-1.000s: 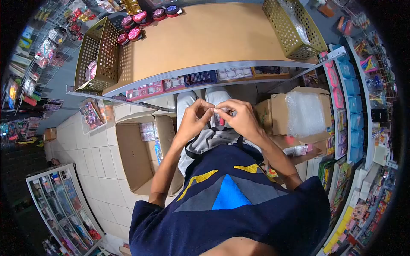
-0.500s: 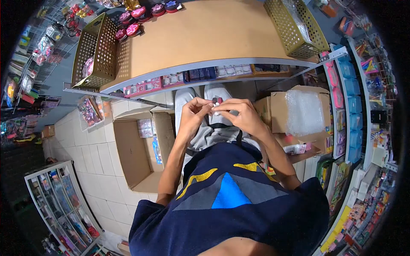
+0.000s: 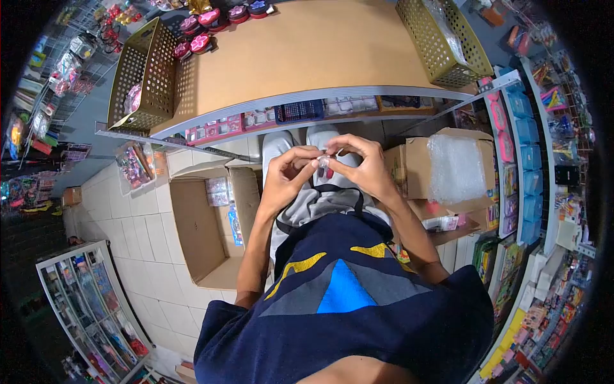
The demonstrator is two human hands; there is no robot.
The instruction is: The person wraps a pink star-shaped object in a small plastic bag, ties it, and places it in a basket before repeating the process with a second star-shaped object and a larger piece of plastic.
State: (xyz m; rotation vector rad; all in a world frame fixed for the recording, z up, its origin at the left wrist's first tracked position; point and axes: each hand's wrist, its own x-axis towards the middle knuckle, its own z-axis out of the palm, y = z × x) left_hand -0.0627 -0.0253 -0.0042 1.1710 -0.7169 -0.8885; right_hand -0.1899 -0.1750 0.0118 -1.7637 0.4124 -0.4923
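Above my lap, my left hand (image 3: 282,182) pinches the left side of a small wrapped item (image 3: 325,165) between thumb and fingers. My right hand (image 3: 367,169) pinches the same item from the right. It looks whitish and clear like plastic at the top, with a dark and red part hanging below. The fingers cover much of it, and its exact kind cannot be made out. Both hands are just in front of the shelf edge. On the tabletop beyond lie several dark round items with pink, red or blue flower tops (image 3: 200,43).
A wooden tabletop (image 3: 300,54) carries an olive perforated basket (image 3: 157,73) at left and another basket (image 3: 448,51) at right. An open cardboard box (image 3: 192,227) stands on the floor to the left. Bubble wrap (image 3: 457,168) covers a box at right. Stocked shelves flank both sides.
The fingers have shifted their hold; my right fingers are raised and arched, and both thumbs meet at the item. Its dark and red part now shows below the fingers rather than above.
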